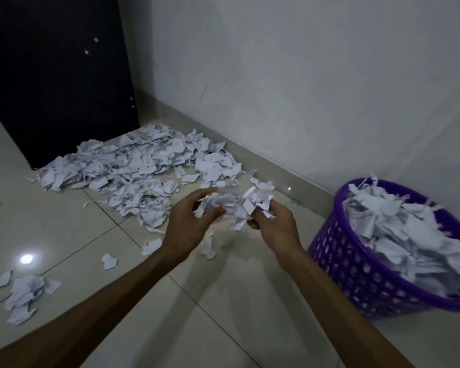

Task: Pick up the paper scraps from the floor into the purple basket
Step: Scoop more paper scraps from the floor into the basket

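A bunch of white paper scraps (238,201) is held above the tiled floor between my two hands. My left hand (189,221) curls round its left side and my right hand (272,227) grips its right side. A few scraps hang loose under the bunch. The purple basket (356,274) stands at the right, perforated and heaped with scraps above its rim. A large pile of paper scraps (141,166) covers the floor ahead, near the wall.
A dark cabinet (59,75) stands at the back left, touching the pile. A grey wall (303,75) with a skirting runs behind. Loose scraps (24,296) lie at the left, and single scraps (109,261) lie on the tiles below my hands.
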